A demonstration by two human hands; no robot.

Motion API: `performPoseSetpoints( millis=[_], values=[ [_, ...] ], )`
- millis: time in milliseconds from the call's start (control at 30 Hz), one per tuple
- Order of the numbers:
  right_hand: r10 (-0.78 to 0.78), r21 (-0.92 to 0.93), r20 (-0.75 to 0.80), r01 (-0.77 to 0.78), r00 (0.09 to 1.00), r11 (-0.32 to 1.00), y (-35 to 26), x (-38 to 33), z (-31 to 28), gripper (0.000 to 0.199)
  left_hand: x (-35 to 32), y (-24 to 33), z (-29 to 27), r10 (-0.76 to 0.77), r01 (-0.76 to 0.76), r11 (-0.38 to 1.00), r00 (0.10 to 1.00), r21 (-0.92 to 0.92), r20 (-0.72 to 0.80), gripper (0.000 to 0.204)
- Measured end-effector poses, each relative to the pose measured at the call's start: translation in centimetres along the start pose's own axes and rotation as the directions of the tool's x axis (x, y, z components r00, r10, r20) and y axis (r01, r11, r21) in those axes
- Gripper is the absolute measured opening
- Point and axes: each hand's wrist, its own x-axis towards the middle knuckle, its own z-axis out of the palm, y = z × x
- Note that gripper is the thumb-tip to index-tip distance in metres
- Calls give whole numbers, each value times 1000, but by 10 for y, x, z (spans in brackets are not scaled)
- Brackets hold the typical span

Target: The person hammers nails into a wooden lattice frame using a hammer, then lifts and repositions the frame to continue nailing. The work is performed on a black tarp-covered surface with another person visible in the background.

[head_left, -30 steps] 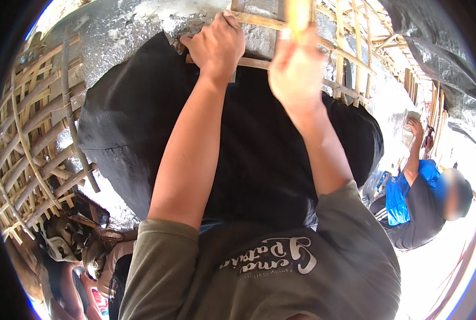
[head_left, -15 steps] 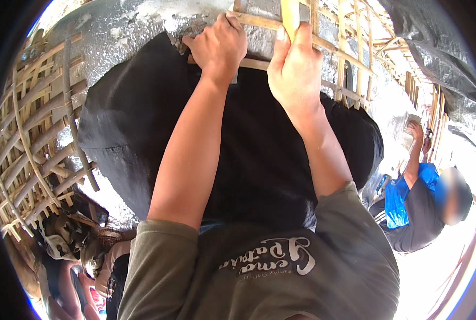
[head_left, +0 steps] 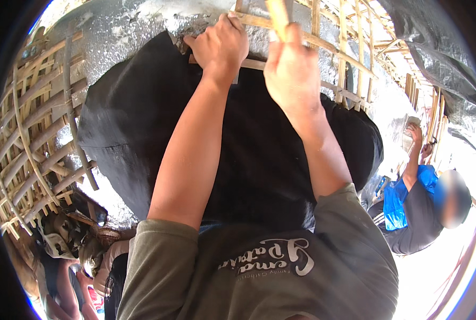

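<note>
My left hand is closed at the end of a bamboo strip of the lattice; its fingertips are partly hidden behind the hand. Beside it on the right, my right hand is closed around a yellow stick-like handle, blurred by motion. The far end of the handle runs out of the top of the picture, so I cannot make out what tool it belongs to. Under my forearms, black cloth covers my lap, and a lower bamboo strip shows between my hands.
A woven bamboo panel stands at the left. Silvery sheeting lies behind the cloth. On the right, another person in dark clothes sits with raised hands, a blue plastic bag beside them. More people's limbs show at lower left.
My right hand has shifted slightly left, and the yellow handle has swung left and tilted, now blurred. My left hand stays almost where it was.
</note>
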Motion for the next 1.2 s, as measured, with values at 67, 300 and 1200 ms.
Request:
performPoseSetpoints(
  millis=[67,300,1200],
  values=[
    [-75,-86,26,77,997,993,9,-7,11,17,0,-3,-6,4,-5,999,1000,49,23,43],
    [-77,95,-127,90,989,991,-2,-1,-1,19,1,3,-6,-15,12,999,999,49,46,44],
    [-27,-199,106,47,994,979,17,0,18,19,1,-7,2,4,-3,1000,999,-11,53,44]
  ],
)
